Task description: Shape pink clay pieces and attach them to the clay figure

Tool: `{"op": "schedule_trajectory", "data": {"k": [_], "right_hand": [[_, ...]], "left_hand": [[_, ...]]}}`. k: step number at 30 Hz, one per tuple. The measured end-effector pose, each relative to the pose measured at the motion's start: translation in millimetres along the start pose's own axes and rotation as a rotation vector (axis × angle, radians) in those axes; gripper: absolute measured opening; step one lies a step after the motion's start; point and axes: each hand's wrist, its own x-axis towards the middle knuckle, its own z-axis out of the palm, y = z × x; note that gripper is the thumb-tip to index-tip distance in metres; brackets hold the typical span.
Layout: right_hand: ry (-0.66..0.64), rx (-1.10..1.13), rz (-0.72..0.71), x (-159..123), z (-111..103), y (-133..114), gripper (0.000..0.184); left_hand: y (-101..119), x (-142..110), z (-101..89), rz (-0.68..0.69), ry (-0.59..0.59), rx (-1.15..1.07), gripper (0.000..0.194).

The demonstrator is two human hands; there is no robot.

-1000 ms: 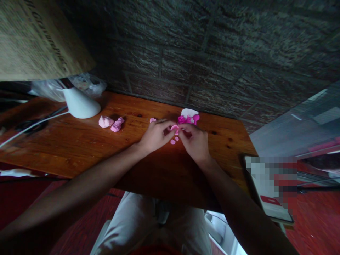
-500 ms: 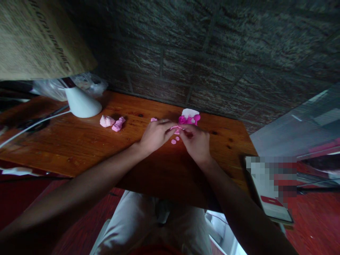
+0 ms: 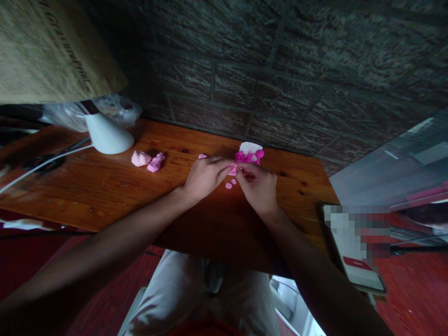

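Observation:
My left hand (image 3: pixel 206 178) and my right hand (image 3: pixel 259 187) meet fingertip to fingertip over the table, thumbs and fingers pinched together. Between them is a small piece of pink modelling clay (image 3: pixel 232 171), partly hidden by the fingers. Just below it on the wood lie two flat pink clay discs (image 3: pixel 228 185). Bright magenta shaped pieces (image 3: pixel 249 157), one with a round end, rest behind the fingertips against a white piece (image 3: pixel 251 147). A pink bit (image 3: pixel 202 156) shows behind my left hand.
Two pink clay lumps (image 3: pixel 141 158) sit on the wooden table (image 3: pixel 105 186) to the left. Near them stand a white lamp base (image 3: pixel 109 135) with its cord, a paper shade and a plastic bag. A tablet-like device (image 3: pixel 362 273) lies at the right edge. A dark brick wall (image 3: pixel 231 84) rises behind.
The thin pink strip that spanned my fingertips shows less now, and the fingertips have drawn slightly closer together. Both hands stay in nearly the same place.

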Motion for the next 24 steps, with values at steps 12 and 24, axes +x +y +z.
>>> {"op": "schedule_trajectory", "data": {"k": [12,24], "right_hand": [[-0.006,-0.012,-0.016,-1.7,-0.6,-0.2,0.016],[0.004,0.027,-0.057,-3.6,0.9,2.1,0.017]], "left_hand": [[1.8,0.1,-1.1,0.057,-0.012,0.079,0.03],[0.2,2.5,-4.8,0.149,-0.07,0.058,0.028]]}}
